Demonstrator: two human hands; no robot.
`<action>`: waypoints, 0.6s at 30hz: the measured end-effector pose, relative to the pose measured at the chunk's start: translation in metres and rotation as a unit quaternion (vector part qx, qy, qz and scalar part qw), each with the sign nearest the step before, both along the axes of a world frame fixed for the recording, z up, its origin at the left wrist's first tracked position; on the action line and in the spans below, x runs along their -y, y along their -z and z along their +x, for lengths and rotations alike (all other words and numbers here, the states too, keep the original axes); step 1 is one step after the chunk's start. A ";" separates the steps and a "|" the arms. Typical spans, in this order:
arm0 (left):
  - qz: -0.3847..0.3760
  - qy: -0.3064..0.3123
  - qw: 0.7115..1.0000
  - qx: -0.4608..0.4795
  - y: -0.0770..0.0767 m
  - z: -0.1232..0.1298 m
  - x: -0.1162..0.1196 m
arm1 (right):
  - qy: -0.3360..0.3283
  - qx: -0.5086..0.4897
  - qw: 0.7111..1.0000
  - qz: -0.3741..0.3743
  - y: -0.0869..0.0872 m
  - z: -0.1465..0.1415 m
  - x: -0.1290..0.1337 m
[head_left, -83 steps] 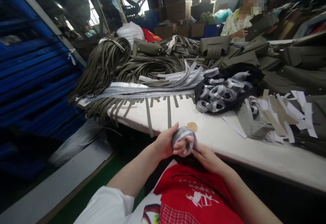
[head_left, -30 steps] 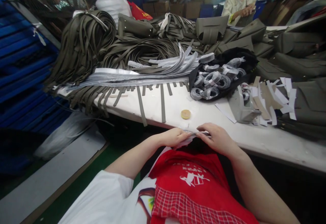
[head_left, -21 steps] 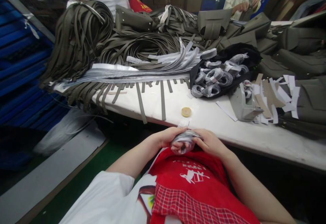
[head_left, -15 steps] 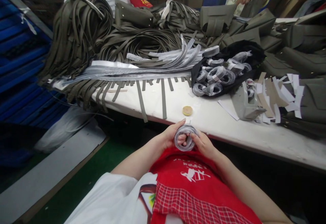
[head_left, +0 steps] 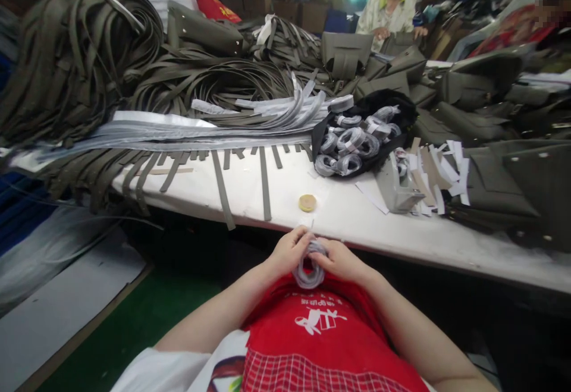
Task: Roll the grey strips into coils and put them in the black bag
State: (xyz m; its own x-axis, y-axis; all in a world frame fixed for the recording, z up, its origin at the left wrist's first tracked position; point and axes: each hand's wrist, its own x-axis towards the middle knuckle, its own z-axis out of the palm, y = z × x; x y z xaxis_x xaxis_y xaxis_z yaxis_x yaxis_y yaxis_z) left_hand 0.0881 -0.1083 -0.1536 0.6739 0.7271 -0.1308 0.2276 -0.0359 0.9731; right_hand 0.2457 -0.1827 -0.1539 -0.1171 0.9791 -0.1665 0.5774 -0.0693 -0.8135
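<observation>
A coil of grey strip [head_left: 309, 276] hangs between my hands, just in front of the red apron. My left hand [head_left: 291, 251] grips its upper left side, fingers closed. On the upper right, my right hand [head_left: 339, 258] is closed around the same coil, its thumb near the top. Just beyond my hands, a roll of yellow tape [head_left: 307, 203] lies flat by the table edge. Farther off, a black bag [head_left: 404, 106] holds several similar coils [head_left: 351, 140] with pale bands round them.
Long grey strips [head_left: 169, 132] and olive straps [head_left: 223, 77] cover the left of the white table [head_left: 285, 184]. A tape dispenser [head_left: 398, 187] stands beside paper scraps [head_left: 450, 169]. Olive bags [head_left: 495, 178] are heaped at right. A co-worker [head_left: 390, 14] sits across the table.
My hands have moved closer together at the coil's top. The coil's ring now looks narrower and hangs below them. The view has turned to the right.
</observation>
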 end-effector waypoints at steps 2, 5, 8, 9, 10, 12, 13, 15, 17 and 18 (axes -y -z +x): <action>0.021 0.014 1.000 -0.010 0.006 -0.002 0.003 | -0.049 0.032 0.998 -0.015 -0.008 0.002 0.003; 0.005 0.008 0.999 -0.035 0.017 -0.006 0.014 | -0.107 0.061 0.991 -0.049 -0.022 0.017 -0.002; -0.020 0.010 0.998 -0.056 0.024 -0.010 0.021 | 0.019 0.198 0.979 -0.038 -0.033 0.054 -0.018; -0.023 0.012 0.998 -0.060 0.024 -0.011 0.022 | 0.090 0.254 0.963 -0.028 -0.036 0.070 -0.026; -0.022 0.016 0.998 -0.061 0.023 -0.012 0.022 | 0.155 0.301 0.941 -0.021 -0.036 0.085 -0.033; -0.017 0.025 0.998 -0.055 0.020 -0.014 0.021 | 0.242 0.362 0.900 -0.029 -0.032 0.113 -0.044; -0.018 0.027 0.998 -0.052 0.018 -0.014 0.020 | 0.273 0.385 0.881 -0.037 -0.028 0.123 -0.048; -0.029 0.030 0.998 -0.052 0.016 -0.015 0.019 | 0.310 0.418 0.852 -0.054 -0.018 0.138 -0.053; -0.043 0.028 0.997 -0.058 0.014 -0.016 0.019 | 0.320 0.433 0.840 -0.067 -0.008 0.146 -0.053; -0.046 0.026 0.997 -0.058 0.014 -0.017 0.019 | 0.320 0.436 0.838 -0.071 -0.003 0.149 -0.052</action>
